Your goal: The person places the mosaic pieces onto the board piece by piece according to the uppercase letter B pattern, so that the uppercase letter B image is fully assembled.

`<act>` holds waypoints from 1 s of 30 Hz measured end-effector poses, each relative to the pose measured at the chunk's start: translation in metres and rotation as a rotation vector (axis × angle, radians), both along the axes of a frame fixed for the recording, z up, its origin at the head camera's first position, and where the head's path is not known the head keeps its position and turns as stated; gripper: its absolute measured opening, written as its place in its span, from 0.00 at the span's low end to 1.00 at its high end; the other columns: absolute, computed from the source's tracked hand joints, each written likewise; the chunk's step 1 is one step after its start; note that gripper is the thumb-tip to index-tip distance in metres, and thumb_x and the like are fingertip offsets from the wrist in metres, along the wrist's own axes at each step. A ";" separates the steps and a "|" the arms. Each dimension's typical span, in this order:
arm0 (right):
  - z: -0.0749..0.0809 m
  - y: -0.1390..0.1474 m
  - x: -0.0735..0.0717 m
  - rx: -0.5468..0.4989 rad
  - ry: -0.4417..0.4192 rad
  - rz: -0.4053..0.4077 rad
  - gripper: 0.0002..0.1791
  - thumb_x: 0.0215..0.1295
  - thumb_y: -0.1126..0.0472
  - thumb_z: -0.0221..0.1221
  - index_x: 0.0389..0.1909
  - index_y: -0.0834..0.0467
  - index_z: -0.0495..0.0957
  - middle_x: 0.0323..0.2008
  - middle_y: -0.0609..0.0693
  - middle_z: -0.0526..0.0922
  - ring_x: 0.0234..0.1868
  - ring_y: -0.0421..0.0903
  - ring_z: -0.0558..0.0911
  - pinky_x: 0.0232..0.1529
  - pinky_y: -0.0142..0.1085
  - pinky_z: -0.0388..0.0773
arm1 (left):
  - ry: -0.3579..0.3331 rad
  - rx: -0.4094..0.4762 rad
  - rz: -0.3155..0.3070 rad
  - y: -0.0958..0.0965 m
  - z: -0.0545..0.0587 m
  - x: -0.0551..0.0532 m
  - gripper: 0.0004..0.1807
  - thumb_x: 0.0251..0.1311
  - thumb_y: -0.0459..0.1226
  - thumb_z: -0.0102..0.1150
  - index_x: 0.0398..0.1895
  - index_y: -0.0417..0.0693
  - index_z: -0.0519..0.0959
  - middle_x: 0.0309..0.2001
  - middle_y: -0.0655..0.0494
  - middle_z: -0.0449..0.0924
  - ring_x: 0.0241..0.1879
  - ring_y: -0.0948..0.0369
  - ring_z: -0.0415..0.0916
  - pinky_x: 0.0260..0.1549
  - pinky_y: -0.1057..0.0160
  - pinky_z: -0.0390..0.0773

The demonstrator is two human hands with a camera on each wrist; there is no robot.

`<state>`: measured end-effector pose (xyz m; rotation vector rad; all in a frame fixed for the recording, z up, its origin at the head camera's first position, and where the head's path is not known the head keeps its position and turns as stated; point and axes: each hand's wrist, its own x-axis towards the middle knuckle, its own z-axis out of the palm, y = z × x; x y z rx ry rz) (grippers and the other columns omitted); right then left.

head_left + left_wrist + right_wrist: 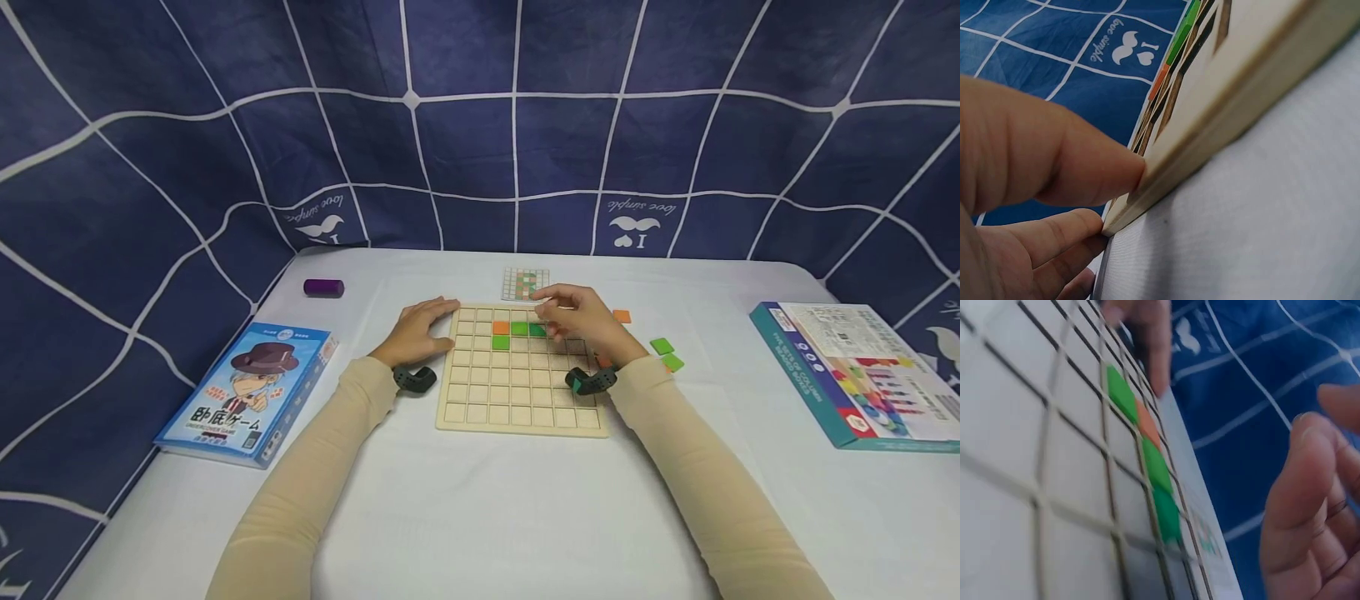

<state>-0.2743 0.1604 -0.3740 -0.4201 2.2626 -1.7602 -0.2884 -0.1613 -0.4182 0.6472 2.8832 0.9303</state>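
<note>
A wooden grid board (510,394) lies on the white table. Set in its upper cells are an orange tile (500,327), a green tile (519,328), a darker green tile (537,331) and another green tile (500,342). My left hand (416,329) rests at the board's upper left, its thumb (1094,159) touching the rim with the fingers extended. Over the upper right part of the board hovers my right hand (583,319). Its fingers (1300,506) are loosely bent, and no tile shows between them in the right wrist view.
A small pattern card (512,282) lies behind the board. Loose to the right are an orange tile (622,317) and green tiles (662,346), others partly hidden by the right arm. A blue game box (247,392), a purple cylinder (324,288) and a teal-edged box (862,375) flank them.
</note>
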 end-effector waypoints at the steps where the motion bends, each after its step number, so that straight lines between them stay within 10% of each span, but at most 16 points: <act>1: 0.000 0.005 -0.002 -0.014 0.005 -0.016 0.25 0.79 0.63 0.61 0.72 0.69 0.75 0.43 0.63 0.82 0.30 0.42 0.81 0.33 0.33 0.85 | 0.001 0.000 -0.001 0.000 0.000 0.000 0.42 0.61 0.38 0.64 0.80 0.36 0.68 0.81 0.42 0.66 0.84 0.45 0.54 0.83 0.44 0.48; 13: -0.002 0.070 -0.011 -0.211 -0.008 -0.231 0.09 0.80 0.63 0.61 0.54 0.51 0.85 0.37 0.48 0.83 0.27 0.39 0.79 0.30 0.27 0.82 | 0.002 0.008 -0.001 -0.001 -0.002 0.000 0.42 0.60 0.37 0.64 0.80 0.37 0.68 0.81 0.41 0.67 0.84 0.45 0.54 0.83 0.43 0.48; 30: -0.022 0.133 -0.012 -0.230 -0.092 -0.374 0.15 0.82 0.64 0.58 0.42 0.41 0.88 0.35 0.43 0.85 0.26 0.37 0.77 0.26 0.24 0.79 | 0.008 0.010 -0.007 0.000 -0.001 0.001 0.42 0.60 0.37 0.64 0.80 0.36 0.69 0.80 0.41 0.68 0.84 0.45 0.55 0.83 0.43 0.48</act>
